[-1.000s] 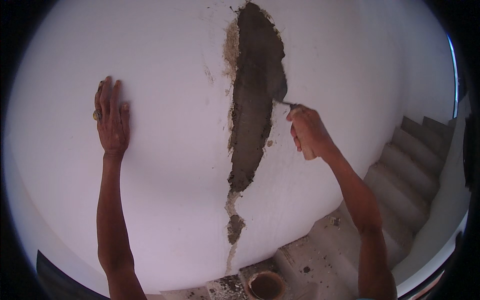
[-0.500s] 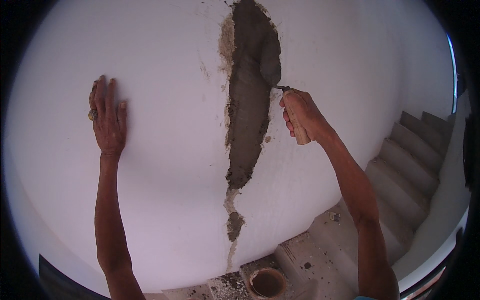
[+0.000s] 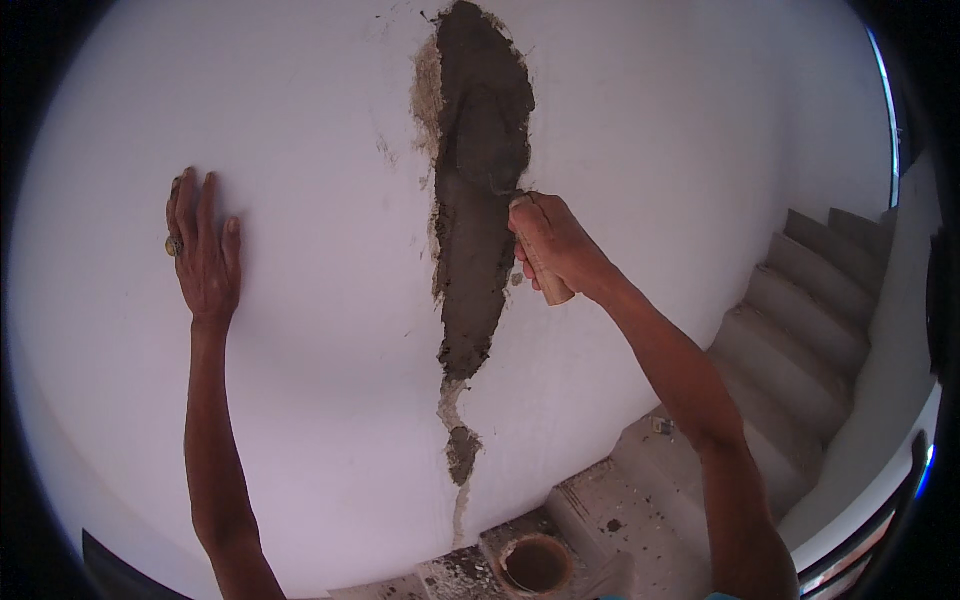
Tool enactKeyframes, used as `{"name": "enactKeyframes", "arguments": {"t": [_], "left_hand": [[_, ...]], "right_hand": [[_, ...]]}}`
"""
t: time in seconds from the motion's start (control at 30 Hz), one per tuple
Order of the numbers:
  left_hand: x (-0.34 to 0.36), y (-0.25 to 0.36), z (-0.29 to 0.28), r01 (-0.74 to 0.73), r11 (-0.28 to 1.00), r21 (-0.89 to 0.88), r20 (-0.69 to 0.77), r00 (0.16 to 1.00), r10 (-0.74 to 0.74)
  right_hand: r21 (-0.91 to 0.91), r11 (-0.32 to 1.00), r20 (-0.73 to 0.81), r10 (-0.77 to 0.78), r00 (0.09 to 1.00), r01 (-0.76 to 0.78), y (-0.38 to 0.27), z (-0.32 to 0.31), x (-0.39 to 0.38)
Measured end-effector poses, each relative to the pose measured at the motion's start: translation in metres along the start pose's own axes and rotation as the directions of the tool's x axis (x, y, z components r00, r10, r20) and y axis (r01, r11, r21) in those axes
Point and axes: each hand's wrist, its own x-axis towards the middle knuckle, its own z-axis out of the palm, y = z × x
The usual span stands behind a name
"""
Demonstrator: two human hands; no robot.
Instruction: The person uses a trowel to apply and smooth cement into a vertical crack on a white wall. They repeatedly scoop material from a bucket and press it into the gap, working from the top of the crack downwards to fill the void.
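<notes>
My right hand [image 3: 553, 243] grips a trowel by its wooden handle [image 3: 548, 278]. The trowel's blade [image 3: 487, 140] lies against a long patch of wet grey mortar [image 3: 473, 260] that fills a ragged gap in the white wall [image 3: 330, 330]. Mortar and blade are close in colour, so the blade's outline is faint. Flat on the wall to the left rests my left hand [image 3: 208, 255], fingers stretched out, a ring on one of them; it holds nothing. Below the main patch, a thin strip of rough bare plaster leads down to a small mortar spot [image 3: 462, 455].
A round bowl-like container [image 3: 536, 563] stands on a step at the foot of the wall, with crumbs of debris [image 3: 460, 572] beside it. Concrete stairs [image 3: 775, 350] climb along the right. Dark railing bars [image 3: 865, 535] show at the lower right edge.
The trowel blade has moved left from the patch's right edge to its middle, my right hand going with it. My left hand stays on the wall. The view has shifted slightly.
</notes>
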Motion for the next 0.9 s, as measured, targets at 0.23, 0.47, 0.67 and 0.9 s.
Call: {"name": "enactKeyframes", "arguments": {"t": [0.23,0.47,0.67,0.9], "left_hand": [[-0.002,-0.001,-0.003,0.029,0.999,-0.042,0.025,0.999,-0.028],[-0.002,-0.005,-0.003,-0.054,0.999,0.0,-0.013,0.998,0.054],[-0.003,-0.006,-0.003,-0.041,0.999,-0.031,-0.017,0.999,0.04],[-0.003,-0.006,-0.003,0.003,0.999,-0.034,0.006,1.0,-0.002]], "right_hand": [[0.086,0.996,-0.083,0.016,0.996,-0.009,0.004,0.022,-0.004],[0.051,0.999,-0.148,0.007,0.989,0.001,0.024,0.042,-0.004],[-0.183,0.983,-0.081,-0.025,0.996,0.01,0.047,0.047,-0.027],[-0.783,0.619,-0.152,-0.284,0.947,0.06,0.062,-0.007,-0.042]]}}
